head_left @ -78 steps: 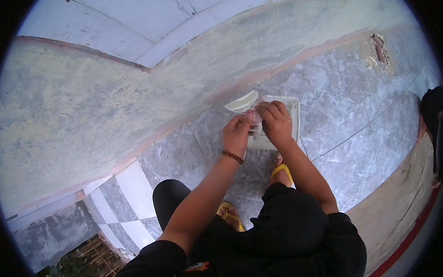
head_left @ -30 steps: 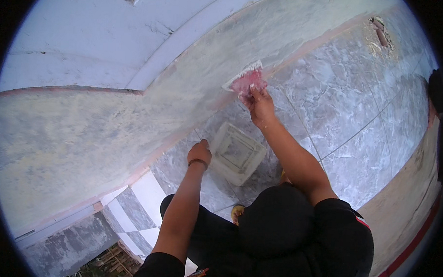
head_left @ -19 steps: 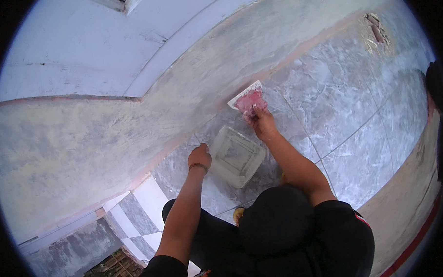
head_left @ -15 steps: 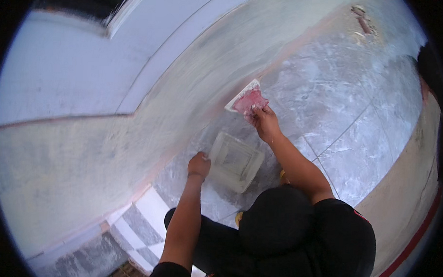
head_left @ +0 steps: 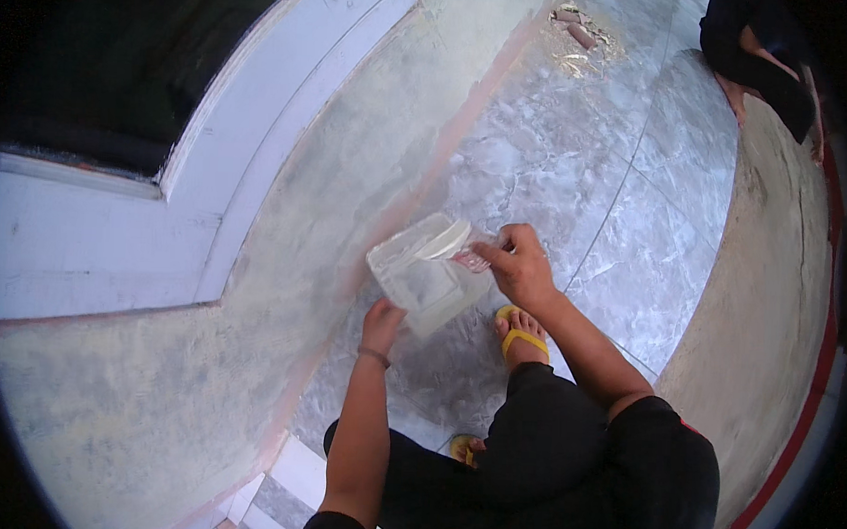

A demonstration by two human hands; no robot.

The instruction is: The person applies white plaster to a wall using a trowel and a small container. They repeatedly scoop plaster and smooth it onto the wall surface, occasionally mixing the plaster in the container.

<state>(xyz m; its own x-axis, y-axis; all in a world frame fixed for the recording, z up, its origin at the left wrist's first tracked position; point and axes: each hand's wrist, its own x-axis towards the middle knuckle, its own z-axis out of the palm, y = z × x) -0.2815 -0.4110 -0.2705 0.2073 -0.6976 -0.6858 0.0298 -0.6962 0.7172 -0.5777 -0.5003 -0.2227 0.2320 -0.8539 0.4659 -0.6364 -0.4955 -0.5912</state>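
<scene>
1. left hand point(head_left: 382, 317) isn't resting on the floor anymore, it's got the clear plastic tub point(head_left: 421, 278) lifted and tilted.
2. right hand point(head_left: 521, 265) came off the wall with the scraper point(head_left: 448, 242), now at the tub's 2 o'clock rim.
3. view swung up, dark window point(head_left: 113, 58) at 10 o'clock.

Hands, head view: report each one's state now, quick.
Left hand: closed on the lower corner of the square translucent tub, holding it up.
Right hand: closed on the scraper, blade at the tub's rim.
</scene>
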